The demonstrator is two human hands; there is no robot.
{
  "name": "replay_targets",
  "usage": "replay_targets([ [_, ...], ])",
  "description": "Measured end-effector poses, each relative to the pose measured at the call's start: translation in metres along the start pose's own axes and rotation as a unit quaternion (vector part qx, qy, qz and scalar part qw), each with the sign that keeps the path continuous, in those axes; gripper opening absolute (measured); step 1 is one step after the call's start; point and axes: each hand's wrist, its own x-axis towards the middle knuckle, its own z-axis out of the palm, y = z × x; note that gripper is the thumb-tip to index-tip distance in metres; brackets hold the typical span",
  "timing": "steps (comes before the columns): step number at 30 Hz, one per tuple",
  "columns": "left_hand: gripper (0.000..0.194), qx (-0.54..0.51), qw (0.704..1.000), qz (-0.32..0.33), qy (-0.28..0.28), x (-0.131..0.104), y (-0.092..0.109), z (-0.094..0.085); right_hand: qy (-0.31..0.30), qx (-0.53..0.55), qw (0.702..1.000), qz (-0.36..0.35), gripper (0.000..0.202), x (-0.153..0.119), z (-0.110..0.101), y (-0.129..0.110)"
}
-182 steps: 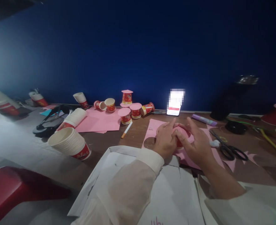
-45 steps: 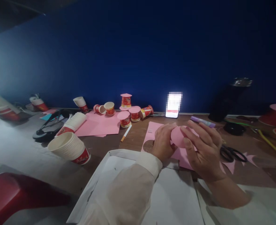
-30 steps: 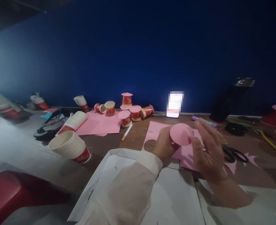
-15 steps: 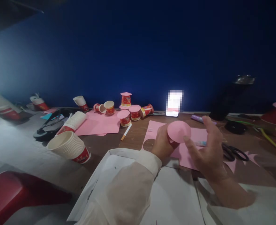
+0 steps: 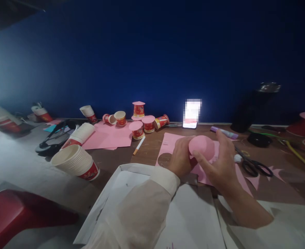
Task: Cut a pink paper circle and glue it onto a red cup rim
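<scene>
A round pink paper disc (image 5: 203, 147), creased across its face, is held between my two hands above a pink sheet (image 5: 165, 147) with a round cut-out. My left hand (image 5: 181, 155) is closed at the disc's left side, and whatever sits beneath the disc is hidden. At the near edge my right hand (image 5: 219, 162) presses its thumb on the disc, with its fingers curved around the right side. Black scissors (image 5: 256, 167) lie right of that hand, among pink paper scraps (image 5: 254, 180). Behind it is a purple glue stick (image 5: 224, 132).
Red paper cups with pink discs (image 5: 136, 129) stand at the back, near a cigarette (image 5: 139, 145). Stacked paper cups (image 5: 76, 162) lie at left. A lit phone (image 5: 191, 114) leans on the blue wall. An open white box (image 5: 131, 169) sits in front; a red stool (image 5: 17, 214) is lower left.
My right hand has moved left and closed in around the disc, its thumb now farther over it. The disc has shifted slightly right and looks more bent.
</scene>
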Motion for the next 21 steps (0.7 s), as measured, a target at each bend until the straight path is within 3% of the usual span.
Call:
replay_targets([
  [16, 0.052, -0.004, 1.000, -0.002, 0.014, 0.0009, 0.0013, -0.0004, -0.013, 0.020, 0.999, 0.031, 0.098, -0.0021, 0.0036, 0.0041],
  [21, 0.061, -0.056, 0.994, -0.092, 0.023, -0.0005, -0.0056, 0.0024, -0.006, 0.045, 0.999, 0.023, 0.106, -0.0025, 0.0007, 0.0081],
])
